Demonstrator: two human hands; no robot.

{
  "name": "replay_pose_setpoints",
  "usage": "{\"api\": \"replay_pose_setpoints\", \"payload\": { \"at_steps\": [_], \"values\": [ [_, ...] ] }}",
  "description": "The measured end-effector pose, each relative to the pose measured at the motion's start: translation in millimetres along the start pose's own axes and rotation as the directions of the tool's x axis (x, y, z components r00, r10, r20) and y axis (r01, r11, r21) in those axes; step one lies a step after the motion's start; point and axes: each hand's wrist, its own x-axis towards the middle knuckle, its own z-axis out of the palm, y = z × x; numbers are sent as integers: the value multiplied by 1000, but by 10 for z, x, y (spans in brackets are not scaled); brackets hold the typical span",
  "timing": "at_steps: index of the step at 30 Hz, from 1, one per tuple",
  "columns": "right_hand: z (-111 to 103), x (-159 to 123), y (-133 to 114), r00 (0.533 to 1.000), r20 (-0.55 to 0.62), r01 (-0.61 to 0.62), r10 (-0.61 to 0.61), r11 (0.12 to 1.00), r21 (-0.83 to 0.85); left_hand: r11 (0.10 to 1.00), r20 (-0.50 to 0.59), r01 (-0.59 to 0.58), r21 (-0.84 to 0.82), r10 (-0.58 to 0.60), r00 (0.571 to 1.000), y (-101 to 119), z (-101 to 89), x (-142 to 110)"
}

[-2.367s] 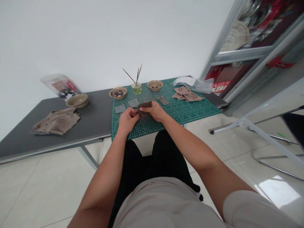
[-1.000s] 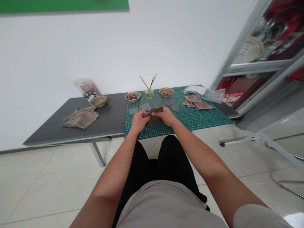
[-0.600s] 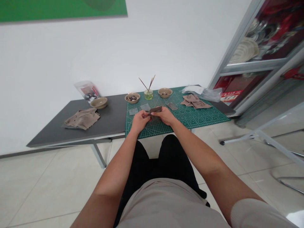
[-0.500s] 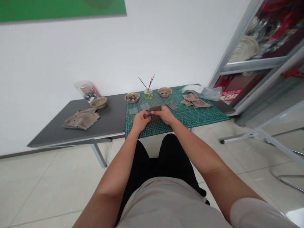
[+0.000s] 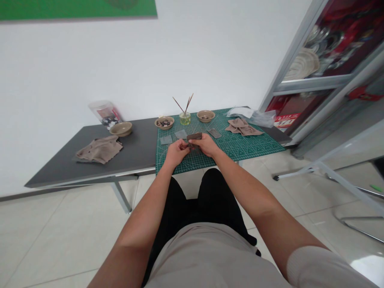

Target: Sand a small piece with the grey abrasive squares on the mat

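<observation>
Head view: a dark brown fabric swatch (image 5: 194,137) sits clenched between the left hand (image 5: 177,151) and right hand (image 5: 206,145) above a green cutting mat (image 5: 249,149), its long axis running sideways, the right grip apparently the nearer.

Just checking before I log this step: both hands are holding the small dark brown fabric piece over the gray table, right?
Not quite: the left hand and right hand hold the dark brown fabric piece over the green cutting mat, not the gray table. The head view shows this.
</observation>
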Motion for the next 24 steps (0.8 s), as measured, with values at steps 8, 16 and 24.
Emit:
{"api": "replay_pose_setpoints", "payload": {
  "at_steps": [8, 16, 24],
  "values": [
    [-14, 6, 12, 1000, 4, 18, -18, 1000, 19, 999, -87, -6, -42, 3, 996, -11, -33, 11],
    [0, 10, 33, 998, -44, 35, -37, 998, -51, 999, -15, -15, 36, 15, 1000, 14, -18, -9],
    [-44, 14, -69, 943, -252, 24, -219, 798, -602, 981, -178, -109, -160, 80, 981, 3, -66, -8]
  ]
}}
